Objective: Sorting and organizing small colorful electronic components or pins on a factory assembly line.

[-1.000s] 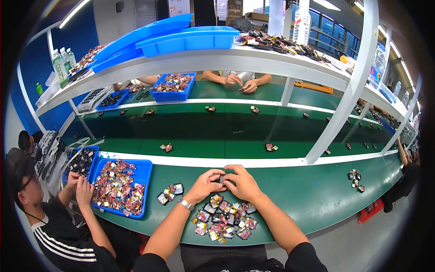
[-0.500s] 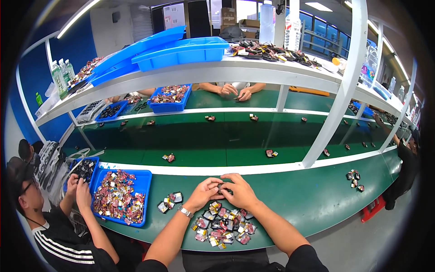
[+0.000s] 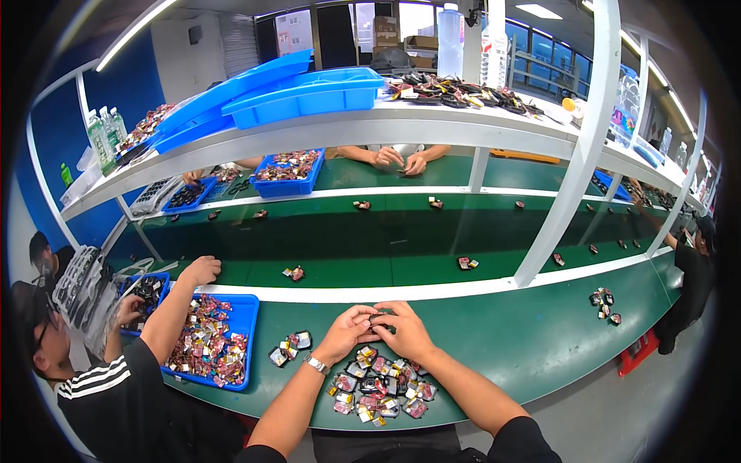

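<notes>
My left hand (image 3: 347,332) and my right hand (image 3: 404,333) meet above the green table. Their fingers are closed on a small dark part (image 3: 376,319), mostly hidden by the fingertips. Just below the hands, near the table's front edge, lies a pile of small black casings (image 3: 378,390) with red circuit boards and silver and yellow pieces. To the left of my left wrist is a smaller group of similar casings (image 3: 289,349).
A blue tray (image 3: 252,339) of loose red boards stands at left. Beside it a co-worker's hand (image 3: 202,270) reaches over the green belt (image 3: 347,247), which carries spaced parts. A white post (image 3: 567,154) rises at right, supporting a shelf (image 3: 432,123). More casings (image 3: 604,301) lie far right.
The co-worker on the left has stretched one arm across the blue tray to the belt. Parts on the belt have shifted slightly right. My hands stay together with only small finger movement.
</notes>
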`<action>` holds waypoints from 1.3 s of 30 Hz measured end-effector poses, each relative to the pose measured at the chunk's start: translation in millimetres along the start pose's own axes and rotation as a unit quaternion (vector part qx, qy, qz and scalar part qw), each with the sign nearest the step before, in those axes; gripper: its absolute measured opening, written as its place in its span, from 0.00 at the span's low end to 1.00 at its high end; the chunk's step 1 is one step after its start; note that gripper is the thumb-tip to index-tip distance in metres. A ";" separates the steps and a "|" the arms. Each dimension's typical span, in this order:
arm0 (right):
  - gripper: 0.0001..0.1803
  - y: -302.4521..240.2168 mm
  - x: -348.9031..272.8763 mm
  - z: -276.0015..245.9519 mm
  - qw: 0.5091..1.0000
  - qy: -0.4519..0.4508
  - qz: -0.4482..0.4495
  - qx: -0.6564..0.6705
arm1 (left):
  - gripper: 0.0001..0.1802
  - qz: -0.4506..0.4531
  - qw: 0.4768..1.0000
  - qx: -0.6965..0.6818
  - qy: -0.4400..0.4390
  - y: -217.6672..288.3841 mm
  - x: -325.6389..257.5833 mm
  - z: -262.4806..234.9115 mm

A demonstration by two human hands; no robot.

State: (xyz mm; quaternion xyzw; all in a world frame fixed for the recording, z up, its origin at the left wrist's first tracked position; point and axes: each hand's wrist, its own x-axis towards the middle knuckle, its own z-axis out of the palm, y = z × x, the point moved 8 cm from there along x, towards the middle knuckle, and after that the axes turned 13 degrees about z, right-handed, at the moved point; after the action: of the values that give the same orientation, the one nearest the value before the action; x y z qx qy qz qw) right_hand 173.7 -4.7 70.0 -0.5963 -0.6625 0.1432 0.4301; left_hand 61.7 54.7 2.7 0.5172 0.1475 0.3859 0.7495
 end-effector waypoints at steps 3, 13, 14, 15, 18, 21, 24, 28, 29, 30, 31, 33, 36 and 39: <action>0.08 3.7 0.9 1.8 1.000 -0.014 0.021 0.017 | 0.13 0.004 1.000 -0.020 0.000 0.1 -0.1 -0.3; 0.09 5.9 0.6 6.2 0.999 -0.005 0.026 0.045 | 0.12 0.018 1.000 0.001 0.004 0.0 0.5 0.2; 0.09 3.4 1.0 5.5 0.998 -0.005 0.018 0.055 | 0.12 0.024 1.000 0.000 0.002 -1.8 1.2 -1.5; 0.09 3.6 1.5 5.6 0.998 -0.005 0.019 0.055 | 0.12 0.023 1.000 0.000 0.002 -1.5 0.9 -0.6; 0.09 1.9 1.5 5.6 0.999 -0.003 0.005 0.054 | 0.12 0.034 0.999 0.011 0.010 1.2 1.3 -1.1; 0.10 4.5 0.3 5.5 0.999 0.017 0.017 0.028 | 0.12 0.021 1.000 0.004 0.008 -1.1 0.3 -1.5; 0.10 9.5 0.0 10.1 0.998 0.007 0.031 0.054 | 0.12 0.027 0.999 0.012 0.011 -1.0 -0.4 -0.3; 0.10 4.3 3.1 8.9 0.997 -0.007 0.021 0.078 | 0.13 0.040 0.998 0.045 0.023 2.8 0.9 -1.0; 0.11 2.3 3.3 8.3 0.997 -0.013 0.018 0.076 | 0.13 0.035 0.998 0.052 0.022 3.4 0.7 -0.3; 0.11 -5.9 2.0 5.2 0.999 0.001 0.003 0.051 | 0.13 0.023 0.997 0.059 0.037 2.5 0.5 -4.6; 0.11 -5.2 1.8 5.7 0.999 0.002 0.001 0.051 | 0.13 0.024 0.997 0.061 0.037 1.8 0.5 -4.7; 0.11 -3.5 -0.4 -0.2 0.998 0.045 0.006 0.033 | 0.13 0.037 0.999 0.001 0.033 1.5 0.1 0.0; 0.10 -10.3 1.9 -6.0 0.997 0.068 -0.041 0.006 | 0.13 0.033 0.999 0.017 0.033 3.8 0.6 -0.2; 0.10 -11.7 0.0 -6.9 0.996 0.060 -0.067 -0.024 | 0.13 0.025 0.999 0.016 0.037 3.2 1.2 1.2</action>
State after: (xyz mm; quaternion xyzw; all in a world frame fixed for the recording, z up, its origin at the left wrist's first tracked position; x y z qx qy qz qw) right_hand 171.0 -9.8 82.3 -0.5681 -0.6775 0.0622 0.4631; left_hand 61.8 55.4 6.3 0.5183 0.1685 0.4208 0.7251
